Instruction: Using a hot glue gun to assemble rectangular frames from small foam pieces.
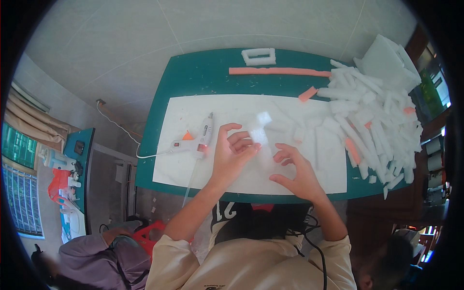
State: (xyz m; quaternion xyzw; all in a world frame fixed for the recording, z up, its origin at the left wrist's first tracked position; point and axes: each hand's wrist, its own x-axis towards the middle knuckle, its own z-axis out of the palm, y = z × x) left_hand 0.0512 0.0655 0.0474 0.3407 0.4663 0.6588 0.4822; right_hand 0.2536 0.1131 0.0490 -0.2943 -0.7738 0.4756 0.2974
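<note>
My left hand [232,152] rests over the white board [193,166] on the green table, its fingers curled around a small white foam piece [257,136]. My right hand [297,171] hovers just to the right with fingers spread and bent, touching the board and holding nothing that I can make out. A white hot glue gun [195,141] lies on the board just left of my left hand, its cord trailing off the table's left edge.
A big heap of white foam strips [374,116] with a few orange ones fills the table's right side. A long orange foam strip [278,71] and a white foam frame [259,56] lie at the far edge. Another person [92,258] sits lower left; a side table [72,169] stands left.
</note>
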